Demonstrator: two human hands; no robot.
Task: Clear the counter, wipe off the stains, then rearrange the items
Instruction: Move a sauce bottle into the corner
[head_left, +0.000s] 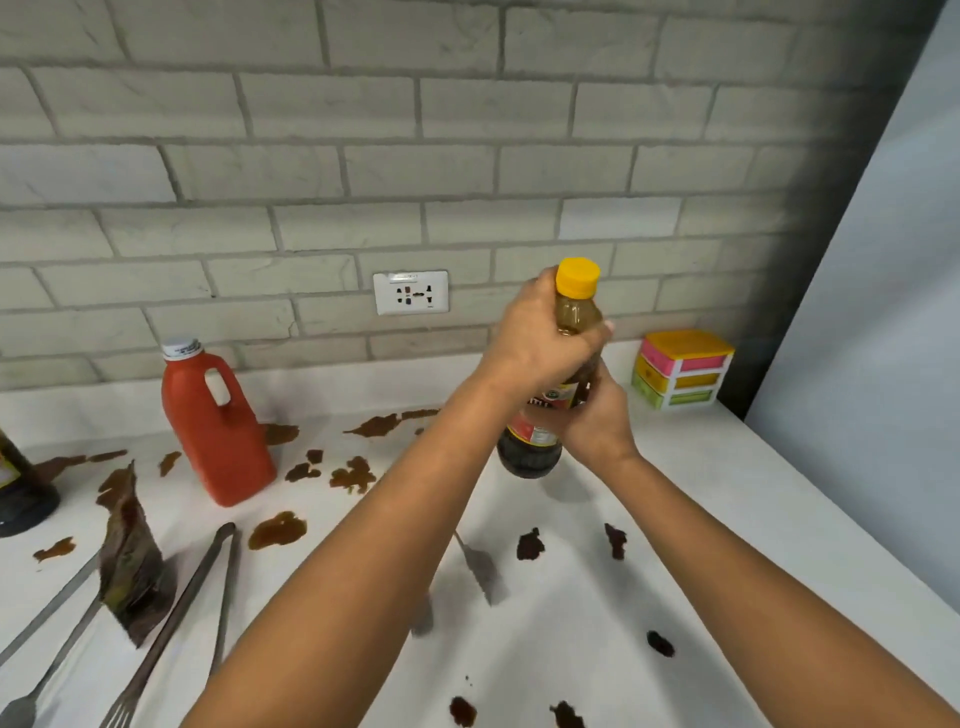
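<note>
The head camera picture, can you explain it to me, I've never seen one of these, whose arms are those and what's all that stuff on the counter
There is no machine here. A person wears a wide-angle camera on the head, looking forward and down, so the two arms reaching in from the bottom are that person's own.

Both hands hold one bottle of dark liquid with a yellow cap, lifted above the counter. The left hand grips near the neck; the right hand holds the body lower down.

On the white counter lie many brown stains. To the left stand a red jug with a white cap, a brown pouch, and another dark bottle at the edge of the picture. Metal tongs and other long-handled utensils lie nearby. By the brick wall on the right sits a small colourful drawer box.
</note>
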